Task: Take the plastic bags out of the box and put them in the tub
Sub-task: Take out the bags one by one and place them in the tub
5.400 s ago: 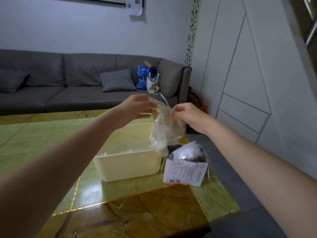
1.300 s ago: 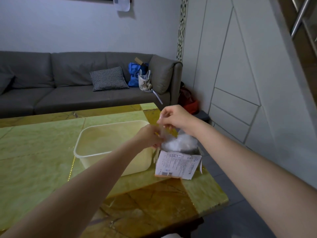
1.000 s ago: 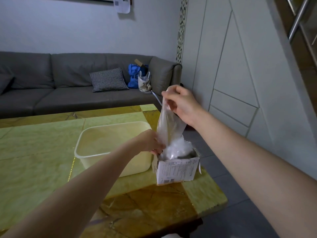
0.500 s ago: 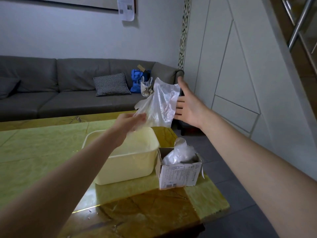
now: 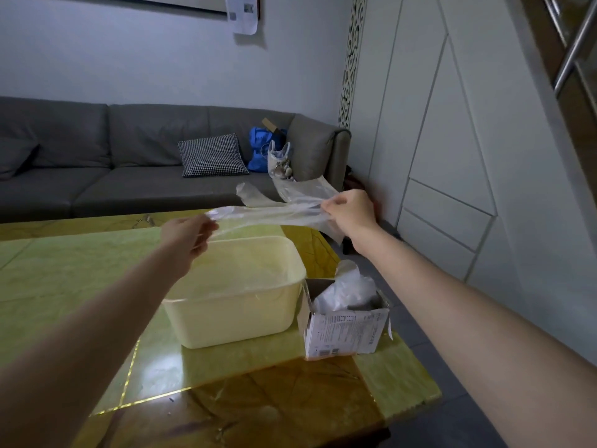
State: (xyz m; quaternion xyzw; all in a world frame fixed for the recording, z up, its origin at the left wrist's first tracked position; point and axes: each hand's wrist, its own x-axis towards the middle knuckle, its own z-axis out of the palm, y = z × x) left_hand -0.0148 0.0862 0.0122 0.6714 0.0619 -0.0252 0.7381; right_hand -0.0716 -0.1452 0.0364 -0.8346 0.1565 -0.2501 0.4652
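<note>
**Bag pulled taut between both hands above the tub**

Half a second ago the right hand was flat and open beside the bag; now it has closed on it, and the clear plastic bag (image 5: pixel 274 213) has gone from a loose hanging sheet to a band stretched sideways above the tub (image 5: pixel 239 321).

One end of the bag sits in the left hand (image 5: pixel 187 234), whose fingers are curled round it above the tub's far left corner. The other end is pinched by the right hand (image 5: pixel 350 213), thumb and fingers closed on the film, out past the tub's far right corner. Loose flaps of the bag stick up and back behind the taut stretch, and a corner hangs below the right hand. The bag touches neither the tub nor the box.

The tub is cream-coloured and open-topped. How much thin film already lies in it cannot be made out. Just beside the tub's right wall stands the cardboard box (image 5: pixel 344 331), its top open, with more crumpled plastic bags (image 5: pixel 347 287) bulging out of it. Both stand on the green and amber table (image 5: pixel 80 279). Well beyond the tub a grey sofa (image 5: pixel 129 163) runs along the wall, with a checked cushion (image 5: pixel 211 155) and a blue bag (image 5: pixel 258 150) on it.
</note>
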